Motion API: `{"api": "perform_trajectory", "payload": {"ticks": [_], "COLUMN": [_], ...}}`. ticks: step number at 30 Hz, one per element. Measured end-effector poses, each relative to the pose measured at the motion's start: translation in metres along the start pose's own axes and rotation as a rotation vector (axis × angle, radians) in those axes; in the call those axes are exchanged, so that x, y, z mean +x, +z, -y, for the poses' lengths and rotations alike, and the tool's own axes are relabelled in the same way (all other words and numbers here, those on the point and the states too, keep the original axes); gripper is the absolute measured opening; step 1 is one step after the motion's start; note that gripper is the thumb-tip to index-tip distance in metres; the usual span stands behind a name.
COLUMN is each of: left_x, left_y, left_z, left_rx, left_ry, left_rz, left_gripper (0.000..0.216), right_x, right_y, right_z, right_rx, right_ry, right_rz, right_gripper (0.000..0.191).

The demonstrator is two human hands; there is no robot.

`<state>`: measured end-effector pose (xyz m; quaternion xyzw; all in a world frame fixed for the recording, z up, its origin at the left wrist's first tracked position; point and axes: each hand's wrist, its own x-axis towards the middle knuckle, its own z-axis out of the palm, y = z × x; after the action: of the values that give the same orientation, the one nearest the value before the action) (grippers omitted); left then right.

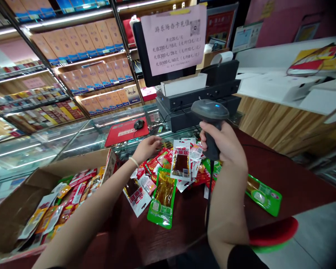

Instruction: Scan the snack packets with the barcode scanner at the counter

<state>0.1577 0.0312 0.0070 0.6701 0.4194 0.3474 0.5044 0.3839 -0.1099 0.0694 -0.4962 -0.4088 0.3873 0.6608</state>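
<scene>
My right hand (225, 144) is wrapped round the handle of a dark handheld barcode scanner (210, 112), whose head points away from me over a pile of snack packets (172, 168) on a dark red counter (282, 175). The scanner's cable (208, 198) hangs down along my right forearm. My left hand (148, 146) reaches to the far edge of the pile, fingers curled down onto the red packets there; what they grip is hidden. A green packet (162, 201) lies nearest me, and another green packet (264, 194) lies to the right.
An open cardboard box (14, 209) holding several snack packets stands at the left. Behind the pile are a black till unit (198, 101), a monitor with a pink paper notice (173, 35), a red mouse mat (126, 132) with a mouse (139, 123), and glass display shelves (72, 74).
</scene>
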Motion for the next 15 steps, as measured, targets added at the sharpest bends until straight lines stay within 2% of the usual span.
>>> {"api": "perform_trajectory", "payload": {"ticks": [5, 10, 15], "left_x": [-0.028, -0.065, -0.107], "left_y": [-0.046, -0.107, -0.171], "left_z": [-0.011, -0.018, 0.0], "left_rx": [0.064, 0.087, 0.084], "left_ry": [0.05, 0.088, 0.006], "left_rz": [-0.075, -0.171, -0.309], "left_gripper": [0.016, 0.019, 0.024], "right_x": [-0.002, -0.006, -0.011], "right_y": [0.022, 0.053, 0.091], "right_z": [0.002, 0.003, -0.006], "right_rx": [0.063, 0.111, 0.091], "right_ry": [-0.007, -0.012, 0.022], "right_rz": [0.055, 0.151, 0.277], "right_gripper": [0.034, 0.024, 0.021]}}
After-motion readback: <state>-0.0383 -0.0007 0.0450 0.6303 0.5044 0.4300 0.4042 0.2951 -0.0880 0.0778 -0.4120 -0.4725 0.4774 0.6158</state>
